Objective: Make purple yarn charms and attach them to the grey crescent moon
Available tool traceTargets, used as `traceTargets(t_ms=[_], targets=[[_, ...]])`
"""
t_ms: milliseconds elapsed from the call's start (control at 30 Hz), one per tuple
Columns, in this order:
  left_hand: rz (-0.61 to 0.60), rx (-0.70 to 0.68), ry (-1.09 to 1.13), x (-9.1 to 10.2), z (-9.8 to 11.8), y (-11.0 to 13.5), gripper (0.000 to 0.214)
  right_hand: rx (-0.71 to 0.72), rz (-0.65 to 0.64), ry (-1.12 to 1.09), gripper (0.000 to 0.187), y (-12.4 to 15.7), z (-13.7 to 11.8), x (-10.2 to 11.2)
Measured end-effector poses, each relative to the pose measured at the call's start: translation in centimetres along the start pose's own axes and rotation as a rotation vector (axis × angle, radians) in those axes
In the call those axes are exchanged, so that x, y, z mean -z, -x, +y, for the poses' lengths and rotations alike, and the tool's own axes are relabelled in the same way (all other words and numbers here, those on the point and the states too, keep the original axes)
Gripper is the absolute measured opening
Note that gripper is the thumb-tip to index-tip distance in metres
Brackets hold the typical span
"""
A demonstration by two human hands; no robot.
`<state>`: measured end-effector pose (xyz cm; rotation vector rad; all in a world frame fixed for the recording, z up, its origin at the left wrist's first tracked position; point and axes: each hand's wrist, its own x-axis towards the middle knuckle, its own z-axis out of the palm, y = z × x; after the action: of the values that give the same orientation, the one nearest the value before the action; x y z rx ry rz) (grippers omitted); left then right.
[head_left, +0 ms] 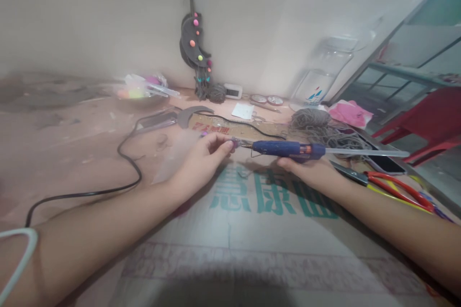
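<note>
My right hand (313,170) is wrapped round a blue hot glue gun (275,147), which lies level with its metal nozzle pointing left. A long clear glue stick (367,152) sticks out of the back of the gun. At the nozzle tip, my left hand (212,156) pinches a small purplish piece (235,143) between thumb and fingers. That piece is blurred, and whether the nozzle touches it I cannot tell. A second small purple ball (204,134) shows by the left knuckles. Beneath both hands lies a printed sheet (230,230) with green characters.
Against the wall hangs a grey crescent ornament (190,41) with coloured balls. A black cable (129,184) curves across the left. Red-handled pliers (396,192), a phone (385,160), grey yarn (311,120) and a clear bottle (324,74) are on the right. A bowl (144,103) stands back left.
</note>
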<state>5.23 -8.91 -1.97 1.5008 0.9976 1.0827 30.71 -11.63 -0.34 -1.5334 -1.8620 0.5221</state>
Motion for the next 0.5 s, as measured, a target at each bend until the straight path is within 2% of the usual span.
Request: traceTargets(t_ms=[67,133,233,300,400,500], targets=[[0.019,0.016,0.035,0.0,-0.1,-0.1,0.019,0.008,-0.063,-0.061,0.033,-0.1,-0.2,0.6],[0.019,0.032,0.07,-0.1,-0.2,-0.2,0.02,0.062,-0.085,-0.242,0.038,-0.3,-0.9,1.5],[0.008,0.045,0.118,-0.3,-0.3,-0.2,0.024,0.134,-0.004,-0.574,0.032,-0.7,-2.5,2.6],[0.008,0.042,0.121,-0.4,-0.2,-0.1,0.026,0.123,0.053,-0.671,0.029,-1.1,-3.7,3.2],[0.016,0.033,0.111,-0.4,0.0,0.0,0.028,0.04,0.114,-0.59,0.032,-2.5,-5.2,4.1],[0.011,0.021,0.084,-0.4,0.2,0.0,0.027,-0.057,0.149,-0.291,0.041,-4.8,-6.0,4.8]])
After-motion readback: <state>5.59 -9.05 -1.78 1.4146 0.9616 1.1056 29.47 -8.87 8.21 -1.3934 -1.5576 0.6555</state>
